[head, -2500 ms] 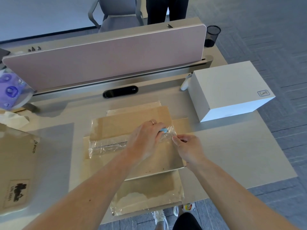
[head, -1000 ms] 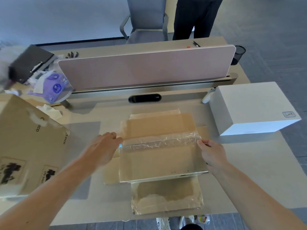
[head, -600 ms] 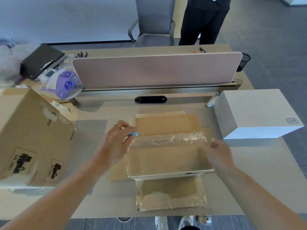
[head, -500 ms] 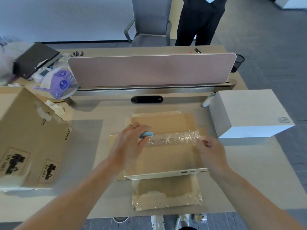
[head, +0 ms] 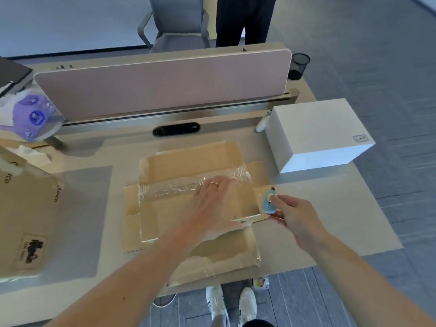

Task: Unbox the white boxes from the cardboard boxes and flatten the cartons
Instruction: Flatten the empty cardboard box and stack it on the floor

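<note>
The desk (head: pixel 330 220) I work at carries a pink divider panel (head: pixel 162 83) along its far edge, with a mesh cup (head: pixel 299 66) at the panel's right end. A chair (head: pixel 175 22) and a standing person's legs (head: pixel 243 20) lie beyond. A closed white box (head: pixel 316 135) sits at far right, near the flattened carton (head: pixel 179 171) at centre; its contents cannot be seen. A second cardboard box (head: pixel 26 220) lies at left. My left hand (head: pixel 212 206) lies flat, fingers extended, pressing the carton over a crumpled clear tape strip (head: pixel 169 191). My right hand (head: pixel 292 213) pinches a small blue cutter (head: pixel 269 204) just beside the carton's right edge.
</note>
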A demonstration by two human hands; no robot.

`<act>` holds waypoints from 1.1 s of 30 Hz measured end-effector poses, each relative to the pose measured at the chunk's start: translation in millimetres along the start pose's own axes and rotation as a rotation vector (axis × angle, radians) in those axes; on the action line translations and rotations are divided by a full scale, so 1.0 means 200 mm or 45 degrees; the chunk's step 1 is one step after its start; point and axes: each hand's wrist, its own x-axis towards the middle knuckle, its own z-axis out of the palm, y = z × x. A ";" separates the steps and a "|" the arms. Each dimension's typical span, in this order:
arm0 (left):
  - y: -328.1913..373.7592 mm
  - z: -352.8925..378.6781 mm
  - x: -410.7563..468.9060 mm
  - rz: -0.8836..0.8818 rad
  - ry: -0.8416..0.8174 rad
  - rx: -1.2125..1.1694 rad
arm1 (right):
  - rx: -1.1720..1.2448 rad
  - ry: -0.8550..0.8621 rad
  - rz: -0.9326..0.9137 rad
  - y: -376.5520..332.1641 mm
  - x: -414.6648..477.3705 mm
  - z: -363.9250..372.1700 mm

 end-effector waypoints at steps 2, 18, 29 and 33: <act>-0.07 0.03 0.01 -0.102 -0.105 0.216 | -0.149 0.022 0.015 0.14 0.04 -0.14; -0.09 0.04 0.11 -0.335 -0.246 0.379 | -0.816 0.064 0.095 0.84 0.28 -0.43; -0.10 0.06 0.13 -0.339 -0.248 0.436 | -0.827 0.139 -0.007 0.91 0.34 -0.42; -0.06 0.04 0.10 -0.308 -0.231 0.500 | -0.645 0.250 -0.023 0.78 0.29 -0.42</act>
